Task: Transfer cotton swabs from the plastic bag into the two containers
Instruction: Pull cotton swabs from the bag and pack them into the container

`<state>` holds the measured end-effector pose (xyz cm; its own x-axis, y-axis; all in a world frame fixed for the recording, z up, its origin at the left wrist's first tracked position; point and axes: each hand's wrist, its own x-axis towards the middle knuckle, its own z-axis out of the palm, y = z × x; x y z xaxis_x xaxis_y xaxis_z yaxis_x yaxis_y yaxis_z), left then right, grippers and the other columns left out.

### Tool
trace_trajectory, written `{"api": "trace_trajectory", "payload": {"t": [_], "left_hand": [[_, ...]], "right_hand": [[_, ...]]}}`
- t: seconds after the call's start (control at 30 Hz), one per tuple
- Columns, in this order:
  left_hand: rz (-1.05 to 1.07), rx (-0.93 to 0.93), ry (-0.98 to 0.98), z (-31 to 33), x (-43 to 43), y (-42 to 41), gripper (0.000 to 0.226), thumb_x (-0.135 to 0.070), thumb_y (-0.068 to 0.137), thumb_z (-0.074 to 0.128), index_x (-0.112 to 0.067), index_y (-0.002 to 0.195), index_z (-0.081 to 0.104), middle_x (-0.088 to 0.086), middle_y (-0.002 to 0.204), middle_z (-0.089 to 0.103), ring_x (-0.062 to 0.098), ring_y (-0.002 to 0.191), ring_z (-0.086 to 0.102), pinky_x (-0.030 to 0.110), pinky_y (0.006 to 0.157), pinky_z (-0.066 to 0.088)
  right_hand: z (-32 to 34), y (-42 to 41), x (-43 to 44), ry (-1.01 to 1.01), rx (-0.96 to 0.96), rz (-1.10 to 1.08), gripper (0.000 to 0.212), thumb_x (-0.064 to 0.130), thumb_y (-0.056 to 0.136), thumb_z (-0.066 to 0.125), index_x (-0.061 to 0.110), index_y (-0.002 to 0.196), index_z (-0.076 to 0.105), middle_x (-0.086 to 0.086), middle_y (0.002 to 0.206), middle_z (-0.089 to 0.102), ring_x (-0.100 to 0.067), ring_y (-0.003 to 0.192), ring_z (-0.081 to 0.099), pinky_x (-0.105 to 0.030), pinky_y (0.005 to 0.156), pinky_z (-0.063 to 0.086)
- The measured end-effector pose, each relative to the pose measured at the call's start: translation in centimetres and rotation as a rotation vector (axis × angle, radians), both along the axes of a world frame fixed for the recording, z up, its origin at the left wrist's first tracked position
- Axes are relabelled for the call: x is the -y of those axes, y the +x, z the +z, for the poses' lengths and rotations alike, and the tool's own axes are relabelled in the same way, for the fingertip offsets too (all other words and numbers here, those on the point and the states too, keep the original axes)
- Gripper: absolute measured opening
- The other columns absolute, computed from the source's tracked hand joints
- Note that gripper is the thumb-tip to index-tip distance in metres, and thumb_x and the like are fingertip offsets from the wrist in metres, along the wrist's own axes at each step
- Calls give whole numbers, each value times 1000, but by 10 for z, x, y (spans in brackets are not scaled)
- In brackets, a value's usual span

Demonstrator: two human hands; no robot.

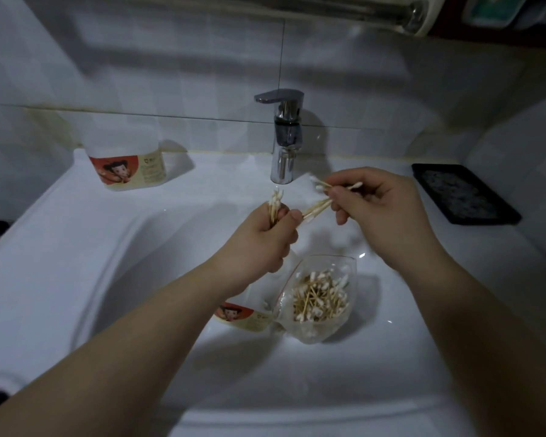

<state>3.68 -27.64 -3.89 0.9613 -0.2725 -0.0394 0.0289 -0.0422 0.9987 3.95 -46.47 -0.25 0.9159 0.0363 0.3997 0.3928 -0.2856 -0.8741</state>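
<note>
status: early-to-mid, nothing visibly loaded into either container.

- left hand (262,234) is curled round a small upright bundle of cotton swabs, the left bundle (274,203), tips up, above the sink (76,231) basin.
- right hand (382,209) pinches a looser, fanned right bundle (320,200) between thumb and fingers, just under the faucet (284,137). the bundles are near each other; can't tell if they touch. my read: sorting or aligning handfuls before loading.
- plastic bag (319,298) lies open in the basin below the hands, with a big loose pile of swabs inside. looks like most of the stock.
- labelled container (130,165) stands upright on the back-left ledge, well apart from the hands. can't tell lid state or contents.
- second container (246,316) lies in the basin just beside the bag, partly hidden under the left wrist. contents unclear.
- black tray (464,193) on the right ledge, not involved.

left to do: drop both handfuls into the containers, then repeat until the bag is empty. many handfuls to go, judging by the pile.
</note>
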Motion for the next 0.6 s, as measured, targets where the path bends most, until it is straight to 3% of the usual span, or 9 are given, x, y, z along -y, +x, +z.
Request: {"api": "trace_trajectory", "payload": {"t": [0.2,0.4,0.5,0.6], "left_hand": [[90,-80,-53,-1,-1,2,26,-29,108,46,-13,90,56,-7,56,31,10,46,23,22,42,23],[82,-117,-97,1,-1,1,34,-33,108,46,-17,79,48,-9,55,33,9,46,26,21,43,26],[134,-98,-117,4,1,-1,38,-39,108,42,-16,78,47,-2,62,51,11,53,43,23,48,35],[144,-125,-177,6,3,-4,45,-42,108,40,-4,96,61,6,83,72,16,73,69,26,59,55]], "right_hand": [[4,1,5,96,-31,-10,25,1,92,69,25,91,77,-6,72,71,-18,60,64,-26,65,56],[3,-1,3,120,-67,44,26,-3,92,68,21,93,77,-6,70,70,-19,61,63,-24,64,54],[4,-5,-1,80,-77,108,24,-7,91,67,15,94,76,-7,71,70,-17,59,62,-26,64,55],[3,-8,-6,1,-78,156,24,-6,90,70,17,93,77,-10,73,71,-17,56,62,-27,64,56]]}}
